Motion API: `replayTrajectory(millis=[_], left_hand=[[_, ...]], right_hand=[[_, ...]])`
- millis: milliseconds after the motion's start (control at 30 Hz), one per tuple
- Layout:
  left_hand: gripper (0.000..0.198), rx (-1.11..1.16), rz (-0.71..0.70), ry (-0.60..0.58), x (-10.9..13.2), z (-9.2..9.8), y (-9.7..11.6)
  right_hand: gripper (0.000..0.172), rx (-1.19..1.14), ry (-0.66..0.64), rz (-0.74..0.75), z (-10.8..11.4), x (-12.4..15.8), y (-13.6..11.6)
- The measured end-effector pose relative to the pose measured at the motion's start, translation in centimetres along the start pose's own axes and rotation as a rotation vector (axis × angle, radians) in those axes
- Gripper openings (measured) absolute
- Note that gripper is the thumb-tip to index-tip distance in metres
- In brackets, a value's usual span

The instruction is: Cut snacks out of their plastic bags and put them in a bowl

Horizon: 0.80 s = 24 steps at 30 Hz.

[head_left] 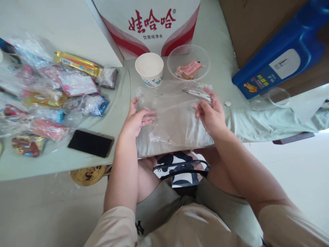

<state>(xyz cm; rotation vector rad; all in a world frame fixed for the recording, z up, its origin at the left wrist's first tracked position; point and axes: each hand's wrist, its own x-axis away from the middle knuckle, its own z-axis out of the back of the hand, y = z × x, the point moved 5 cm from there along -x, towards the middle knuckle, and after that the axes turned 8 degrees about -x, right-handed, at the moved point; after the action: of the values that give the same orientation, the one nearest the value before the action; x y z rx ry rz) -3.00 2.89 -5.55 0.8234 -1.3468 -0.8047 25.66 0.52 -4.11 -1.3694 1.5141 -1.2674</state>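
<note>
Table w/ a pale green cloth (pixel 119 106), lit softly, its front edge at the person's lap. L hand (pixel 137 120) and R hand (pixel 210 113) are at opp. sides of a clear plastic sheet (pixel 172 127) by that front edge; fingers half-curled, but can't tell if either pinches the film. Sheet's spread mostly flat w/ some wrinkles, so laying it out looks prob. well along; how much is left, can't tell. Slim whitish tool (pixel 197 94) is just by R fingers, held or not unclear. Behind the sheet, toward the back: paper cup (pixel 151 80) upright and, beside it, clear bowl (pixel 207 70) w/ a pink packet (pixel 191 68) inside, apparently not yet opened. Further out: phone (pixel 90 143) near the front edge, L side; snack pile (pixel 77 84) toward the L end; blue bottle (pixel 280 55) on the R; red-lettered box (pixel 154 44) at back.
</note>
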Motion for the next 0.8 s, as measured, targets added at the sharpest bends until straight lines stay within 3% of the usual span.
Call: replayTrajectory(millis=[333, 467, 600, 700, 800], left_hand=[[0.088, 0.088, -0.109, -0.036, 1.0, 0.2, 1.0], [0.06, 0.192, -0.238, 0.098, 1.4, 1.1, 2.0], [0.014, 0.198, -0.287, 0.146, 1.2, 1.4, 2.3], [0.011, 0.151, -0.305, 0.138, 1.2, 1.3, 2.2], [0.005, 0.118, -0.328, 0.088, 1.4, 1.1, 2.3]], right_hand=[[0.061, 0.036, 0.075, 0.1, 2.0, -1.0, 0.0], [0.055, 0.013, 0.089, 0.162, 1.5, -0.2, -1.4], [0.024, 0.027, 0.082, 0.195, 1.3, -0.2, -1.9], [0.017, 0.033, 0.12, 0.184, 1.7, -0.7, -1.8], [0.014, 0.103, 0.055, 0.176, 1.6, -0.8, -2.0]])
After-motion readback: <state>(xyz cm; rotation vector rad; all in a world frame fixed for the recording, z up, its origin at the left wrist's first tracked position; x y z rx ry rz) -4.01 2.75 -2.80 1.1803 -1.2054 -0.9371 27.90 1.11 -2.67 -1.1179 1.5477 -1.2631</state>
